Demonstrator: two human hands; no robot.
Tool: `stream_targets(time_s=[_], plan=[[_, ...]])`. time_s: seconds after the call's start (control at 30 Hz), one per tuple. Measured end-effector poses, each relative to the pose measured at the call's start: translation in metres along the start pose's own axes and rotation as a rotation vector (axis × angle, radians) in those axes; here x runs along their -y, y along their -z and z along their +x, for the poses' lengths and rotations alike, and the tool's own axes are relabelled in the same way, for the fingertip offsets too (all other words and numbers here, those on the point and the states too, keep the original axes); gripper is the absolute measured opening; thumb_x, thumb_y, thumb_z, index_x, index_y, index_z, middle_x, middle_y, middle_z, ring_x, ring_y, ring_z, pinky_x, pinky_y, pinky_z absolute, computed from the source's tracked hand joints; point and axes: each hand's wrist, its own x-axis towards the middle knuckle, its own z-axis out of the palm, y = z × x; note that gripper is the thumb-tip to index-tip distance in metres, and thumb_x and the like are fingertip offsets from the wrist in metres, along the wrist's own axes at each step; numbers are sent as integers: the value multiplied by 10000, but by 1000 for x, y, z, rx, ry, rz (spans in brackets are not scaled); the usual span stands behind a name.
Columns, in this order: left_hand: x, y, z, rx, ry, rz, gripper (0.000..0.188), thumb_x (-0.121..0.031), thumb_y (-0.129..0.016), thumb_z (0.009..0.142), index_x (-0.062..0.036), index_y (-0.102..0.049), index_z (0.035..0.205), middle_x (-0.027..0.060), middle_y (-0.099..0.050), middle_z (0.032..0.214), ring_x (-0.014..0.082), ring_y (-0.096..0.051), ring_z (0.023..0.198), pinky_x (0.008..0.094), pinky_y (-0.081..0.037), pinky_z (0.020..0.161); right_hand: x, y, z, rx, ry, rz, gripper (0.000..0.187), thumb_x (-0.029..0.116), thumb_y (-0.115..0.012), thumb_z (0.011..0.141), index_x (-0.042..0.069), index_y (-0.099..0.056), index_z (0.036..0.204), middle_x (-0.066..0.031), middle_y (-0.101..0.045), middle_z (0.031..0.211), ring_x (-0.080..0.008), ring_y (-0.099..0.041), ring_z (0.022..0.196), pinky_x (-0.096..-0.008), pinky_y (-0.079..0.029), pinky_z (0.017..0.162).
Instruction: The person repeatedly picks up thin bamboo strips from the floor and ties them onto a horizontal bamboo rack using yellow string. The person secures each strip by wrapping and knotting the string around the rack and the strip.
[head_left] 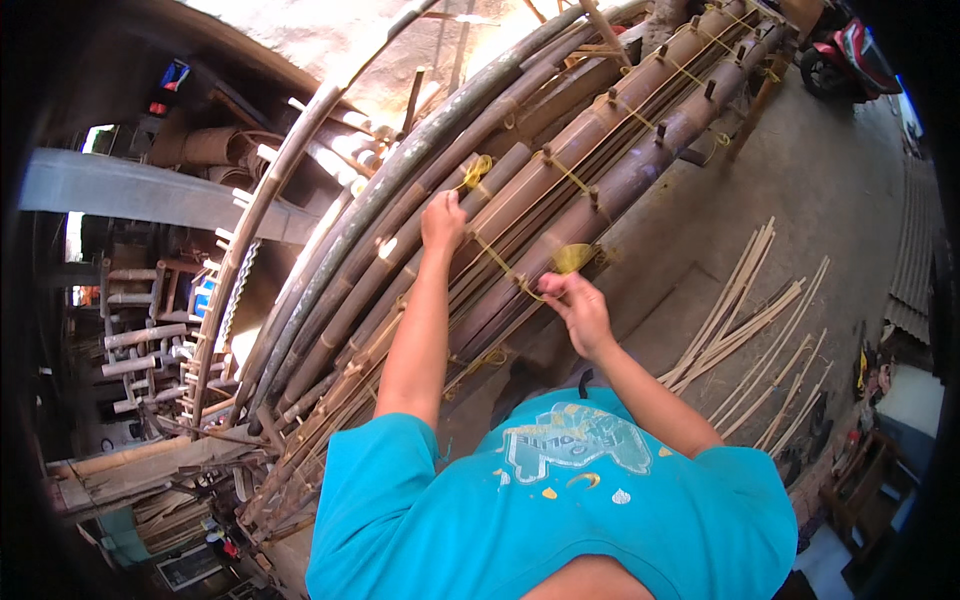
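Observation:
My left hand (443,220) is closed above the bamboo poles, its fingers curled on a yellow cord. A bundled hank of yellow cord (477,171) shows just beyond the fist. From beside that hand a taut length of cord (495,258) crosses the thin bamboo strips toward a peg on the near pole. My right hand (580,310) pinches the cord close to this peg. The near bamboo pole (640,172) and the pole beside it (590,125) carry short upright pegs, with yellow ties between them farther up. Yellow material (572,258) lies just beyond my right hand.
Long curved bamboo poles (400,165) lie to the left of the work. A curved piece with pegs (262,200) stands farther left. Loose split bamboo strips (735,300) are on the concrete floor at right. A red motorbike (858,58) is parked at the far right.

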Motion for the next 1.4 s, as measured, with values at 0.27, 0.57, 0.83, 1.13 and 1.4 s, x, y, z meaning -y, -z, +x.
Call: stream_targets(time_s=[0.27,0.57,0.83,1.13,1.4], plan=[[76,154,-136,296,63,239,325,-251,-479,974,-29,-631,1156,242,-680,1021,447,-624,1004,494,-492,865,-106,-69,-68,299,-965,45,502,497,-465,1003,43,-596,1173,-91,-606,1096,-191,-568,1068,-362,-468,960],[85,123,-192,93,-22,81,247,-255,-632,895,-123,-656,1102,184,-696,958,401,-657,920,486,-507,805,-143,-160,-79,-299,-499,369,387,505,-473,986,153,-569,1118,-7,-589,935,-159,-540,865,-331,-423,816],[99,107,-193,57,-17,193,253,-293,-652,882,-111,-651,1059,169,-696,894,367,-670,865,474,-504,748,-126,-192,-45,-205,139,224,214,180,-476,974,155,-486,762,9,-509,733,-125,-473,677,-278,-406,686],[81,125,-188,209,71,42,268,-366,-473,972,-284,-631,1171,245,-668,982,487,-611,943,560,-468,813,-116,-211,83,430,258,-1938,610,528,-357,1004,39,-705,1116,-214,-660,1108,-362,-579,1129,-607,-265,1066],[74,130,-188,117,115,70,329,-367,-497,980,-97,-672,1046,202,-684,925,394,-657,912,474,-493,807,-70,-135,-45,1124,54,-1421,348,298,-555,940,35,-642,730,-178,-650,699,-369,-634,704,-388,-513,776]])
